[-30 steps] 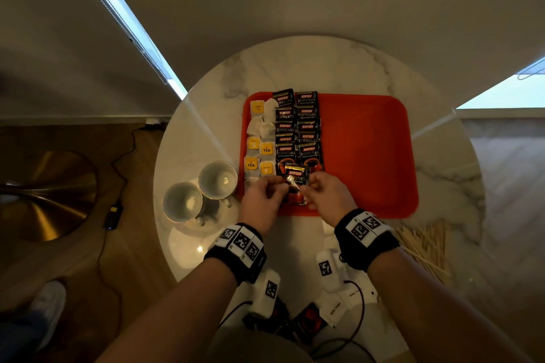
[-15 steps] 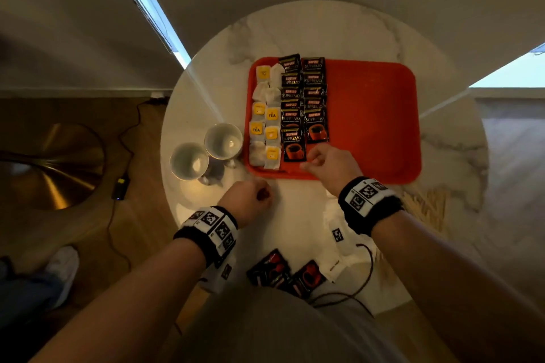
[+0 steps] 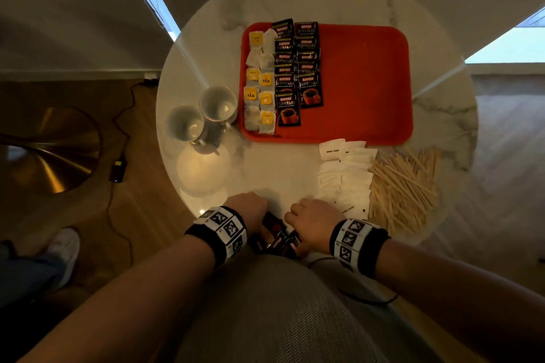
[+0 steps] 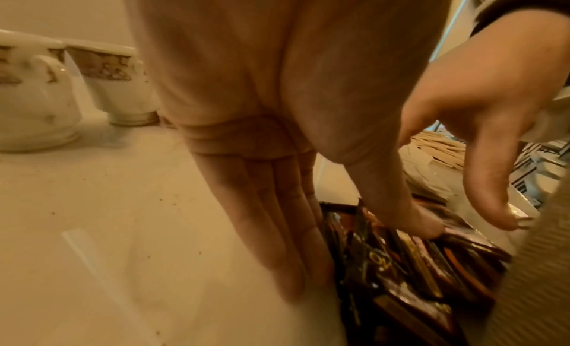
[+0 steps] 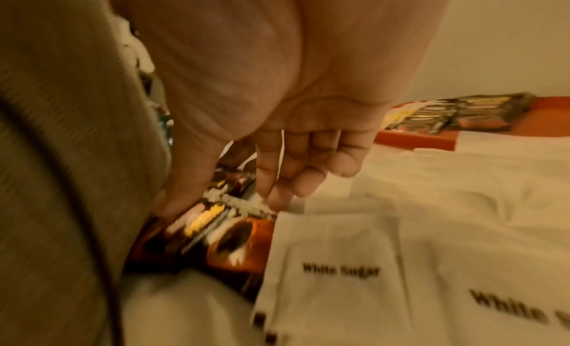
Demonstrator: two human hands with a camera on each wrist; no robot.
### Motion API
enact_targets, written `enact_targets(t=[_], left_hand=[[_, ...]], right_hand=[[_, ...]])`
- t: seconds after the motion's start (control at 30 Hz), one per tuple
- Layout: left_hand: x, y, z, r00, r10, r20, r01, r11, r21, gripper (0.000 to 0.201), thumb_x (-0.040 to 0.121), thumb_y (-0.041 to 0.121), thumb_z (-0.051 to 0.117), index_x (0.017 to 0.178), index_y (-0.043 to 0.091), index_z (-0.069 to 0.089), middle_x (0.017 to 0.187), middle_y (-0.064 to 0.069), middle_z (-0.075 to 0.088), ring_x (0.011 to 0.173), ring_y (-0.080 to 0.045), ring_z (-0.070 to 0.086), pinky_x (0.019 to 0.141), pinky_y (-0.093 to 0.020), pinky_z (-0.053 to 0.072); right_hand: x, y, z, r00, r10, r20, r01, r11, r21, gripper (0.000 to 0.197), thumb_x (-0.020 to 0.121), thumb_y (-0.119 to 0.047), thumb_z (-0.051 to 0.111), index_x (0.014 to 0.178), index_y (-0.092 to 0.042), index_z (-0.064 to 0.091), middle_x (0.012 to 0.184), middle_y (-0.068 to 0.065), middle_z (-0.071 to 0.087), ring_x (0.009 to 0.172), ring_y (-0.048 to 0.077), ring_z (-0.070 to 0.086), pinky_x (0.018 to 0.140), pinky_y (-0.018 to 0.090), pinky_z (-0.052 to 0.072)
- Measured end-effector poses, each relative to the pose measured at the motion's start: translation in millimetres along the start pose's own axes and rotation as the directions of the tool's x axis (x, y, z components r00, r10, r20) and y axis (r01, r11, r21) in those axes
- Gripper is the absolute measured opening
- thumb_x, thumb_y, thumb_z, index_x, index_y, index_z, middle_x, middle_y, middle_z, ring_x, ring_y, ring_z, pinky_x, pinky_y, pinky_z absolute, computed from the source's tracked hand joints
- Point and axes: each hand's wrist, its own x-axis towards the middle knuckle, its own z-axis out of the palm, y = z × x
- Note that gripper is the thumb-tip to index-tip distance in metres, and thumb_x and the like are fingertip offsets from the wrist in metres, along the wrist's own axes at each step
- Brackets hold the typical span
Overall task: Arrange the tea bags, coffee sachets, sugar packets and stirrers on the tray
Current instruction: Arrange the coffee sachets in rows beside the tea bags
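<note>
The red tray [image 3: 359, 82] holds two columns of tea bags [image 3: 259, 82] at its left and two columns of black coffee sachets [image 3: 295, 68] beside them. A loose pile of coffee sachets [image 3: 277, 237] lies at the table's near edge. My left hand [image 3: 246, 208] reaches down into it; in the left wrist view its straight fingers [image 4: 277, 253] and thumb pinch an upturned sachet [image 4: 379, 258]. My right hand [image 5: 222, 200] hovers over the pile [image 5: 216, 229], fingers loosely curled, holding nothing. White sugar packets [image 3: 345, 177] and wooden stirrers [image 3: 404, 186] lie on the table.
Two white cups [image 3: 203, 118] stand on the round marble table [image 3: 206, 180], left of the tray. The tray's right half is bare. A cable runs across my shirt at the table's near edge. The sugar packets [image 5: 370, 253] lie right beside my right hand.
Both hands have drawn back from the tray's front edge to the sachet pile at the near table edge. A coffee sachet now lies at the front of the left coffee column.
</note>
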Motion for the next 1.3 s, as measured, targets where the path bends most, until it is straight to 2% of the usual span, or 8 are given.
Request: enact_targets(t=[0.1,0.3,0.47,0.6,0.7,0.97,1.13,1.3], left_hand=[[-1.7,4.2,8.2,1.0,0.013,-0.005,-0.013,1.0,-0.013,0.063,0.076,0.051,0.082,0.123,0.017,0.056,0.115,-0.005,0.064,0.104,-0.024,0.063,0.076,-0.032,0.046],[0.2,8.8,16.1,0.999,0.05,-0.002,-0.05,0.992,-0.118,0.055,0.08,0.043,0.08,0.122,0.015,0.06,0.115,-0.007,0.066,0.105,-0.024,0.063,0.081,-0.031,0.047],[3.8,10.0,21.0,0.992,0.114,-0.051,-0.122,0.969,-0.215,0.04,0.084,0.037,0.077,0.116,0.017,0.066,0.112,-0.006,0.07,0.104,-0.024,0.066,0.084,-0.029,0.048],[4.9,-0.8,8.7,0.992,0.075,-0.103,-0.107,0.927,-0.359,0.042,0.084,0.034,0.077,0.12,0.018,0.065,0.113,-0.003,0.071,0.105,-0.022,0.066,0.088,-0.03,0.049],[7.7,-14.4,-7.2,0.986,0.003,-0.167,-0.085,0.872,-0.482,0.04,0.084,0.032,0.077,0.118,0.018,0.062,0.112,-0.003,0.07,0.104,-0.022,0.066,0.086,-0.028,0.049],[22.8,-31.6,-42.5,0.961,-0.112,-0.251,-0.101,0.705,-0.702,0.041,0.09,0.03,0.071,0.124,0.015,0.053,0.113,-0.006,0.07,0.101,-0.021,0.068,0.094,-0.04,0.056],[27.5,-28.2,-47.9,0.936,-0.133,-0.326,-0.189,0.593,-0.783,0.037,0.091,0.027,0.071,0.121,0.016,0.051,0.108,-0.006,0.071,0.096,-0.022,0.071,0.089,-0.045,0.059],[31.1,-27.3,-43.1,0.919,-0.182,-0.35,-0.212,0.52,-0.827,0.037,0.091,0.027,0.07,0.121,0.027,0.049,0.113,-0.001,0.07,0.099,-0.021,0.07,0.092,-0.048,0.058]], right_hand=[[1.1,-7.3,16.1,0.999,-0.048,-0.001,0.048,0.992,-0.113,0.054,0.09,-0.039,0.067,0.133,-0.01,0.053,0.125,0.012,0.06,0.114,0.03,0.054,0.098,0.041,0.044],[11.0,-3.2,45.6,0.948,-0.119,-0.296,0.053,0.974,-0.222,0.029,0.063,-0.031,0.088,0.08,-0.014,0.072,0.068,0.002,0.067,0.067,0.022,0.061,0.063,0.033,0.055],[16.4,-1.3,37.7,0.943,-0.056,-0.329,0.022,0.994,-0.104,0.036,0.065,-0.043,0.087,0.083,-0.015,0.073,0.073,0.001,0.068,0.071,0.022,0.062,0.068,0.034,0.053],[20.1,6.0,24.3,0.948,0.034,-0.317,-0.032,0.999,0.01,0.039,0.094,-0.039,0.062,0.12,-0.009,0.065,0.108,0.01,0.068,0.102,0.03,0.059,0.093,0.043,0.046],[22.7,13.6,5.6,0.907,0.153,-0.392,-0.059,0.969,0.24,0.034,0.102,-0.037,0.051,0.121,-0.01,0.059,0.116,0.01,0.062,0.109,0.029,0.055,0.092,0.04,0.044],[10.4,48.7,-63.2,0.745,0.493,-0.45,-0.021,0.69,0.723,0.015,0.109,-0.036,0.033,0.107,-0.022,0.038,0.079,-0.001,0.057,0.063,0.017,0.057,0.053,0.031,0.039],[21.8,89.5,-82.4,0.59,0.72,-0.364,-0.008,0.456,0.89,0.008,0.105,-0.024,0.044,0.113,-0.021,0.043,0.086,0.002,0.066,0.072,0.02,0.067,0.062,0.034,0.054],[56.7,144.9,-90.1,0.579,0.79,-0.202,-0.08,0.301,0.95,0.022,0.099,-0.027,0.059,0.117,-0.017,0.063,0.11,0.0,0.07,0.098,0.02,0.067,0.082,0.035,0.053]])
